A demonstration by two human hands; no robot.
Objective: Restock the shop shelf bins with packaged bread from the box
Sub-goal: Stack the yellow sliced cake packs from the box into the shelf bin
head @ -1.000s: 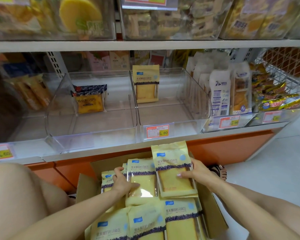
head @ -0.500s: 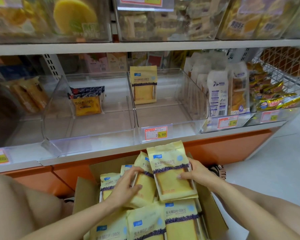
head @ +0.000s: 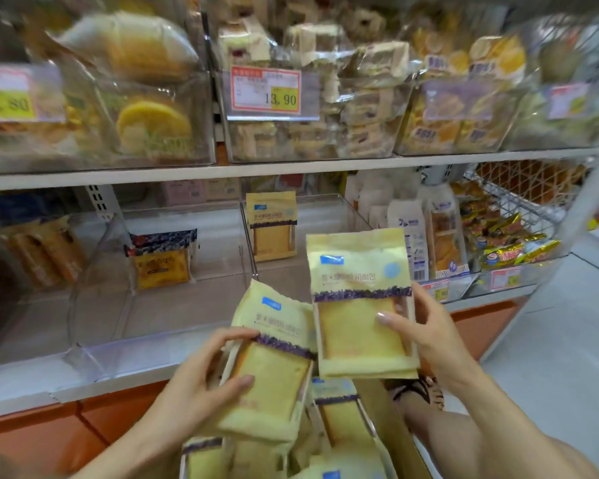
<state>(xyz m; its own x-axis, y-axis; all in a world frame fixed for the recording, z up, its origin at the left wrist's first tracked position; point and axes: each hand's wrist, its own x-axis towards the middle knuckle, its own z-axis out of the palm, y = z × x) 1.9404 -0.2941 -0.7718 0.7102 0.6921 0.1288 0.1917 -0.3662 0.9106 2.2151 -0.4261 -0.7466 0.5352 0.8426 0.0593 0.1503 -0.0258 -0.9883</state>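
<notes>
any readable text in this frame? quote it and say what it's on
"13.90": price tag on the middle bin of the upper shelf.
"80": end of a price on the price label at upper left; the leading digits are blurred.
"90": small tag on the lower shelf edge, partly hidden.
Too blurred to read: the print on the bread pack in the right hand, the pack in the left hand, and the other tags and wrappers.

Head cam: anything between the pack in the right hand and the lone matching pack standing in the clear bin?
Nothing. The pack in the right hand is raised before the clear bin; only bare bin floor separates it from the matching pack at the back.
</notes>
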